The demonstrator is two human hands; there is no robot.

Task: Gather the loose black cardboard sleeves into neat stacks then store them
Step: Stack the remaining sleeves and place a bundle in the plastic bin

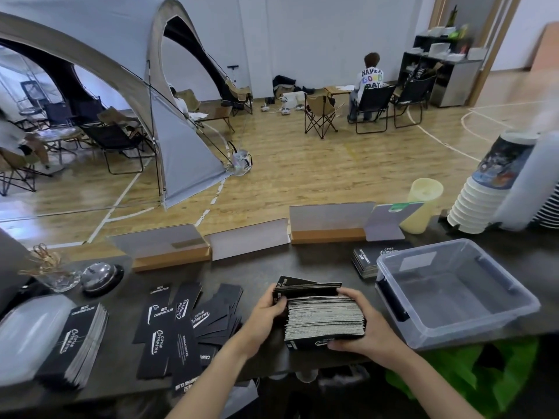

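**Held stack vs. bin: bin lies at 3 o'clock, right hand nearer**

Dial centred on the held pile, 12 pointing away from the person.

Obs. 1: The thick stack of black cardboard sleeves (323,319) is mid-way along the dark flat countertop (257,267), sleeves on edge with grey cut edges up. Each sleeve's long axis runs 9–3. The pile's thickness runs 12–6. A few sleeves at the 12 end lean out of line, not yet flush.

Obs. 2: The left hand (270,309) is at the 9 side, fingers curled round the far-left corner, thumb on the top edge.

Obs. 3: The right hand (355,325) is at the 3 side, fingers curved over the far end and thumb hooked at the near end, clamping the pile across its thickness.

Obs. 4: The pile is probably resting on the counter rather than lifted, but the angle leaves this unsure.

Obs. 5: The clear rectangular plastic storage bin (393,297) is at 3 o'clock, just beside the right hand.

Obs. 6: The loose fan of black printed cardboard sleeves (187,322) is at 9 o'clock, near the left hand.

Obs. 7: A second squared pile of black sleeves (78,337) lies farther out at 9, and a third low pile (372,258) at 1, behind the bin.

Judgement: Squaring is nearly done. Storing means carrying the pile toward 3, led by the right hand. Gathering more means reaching toward 9 with the left.
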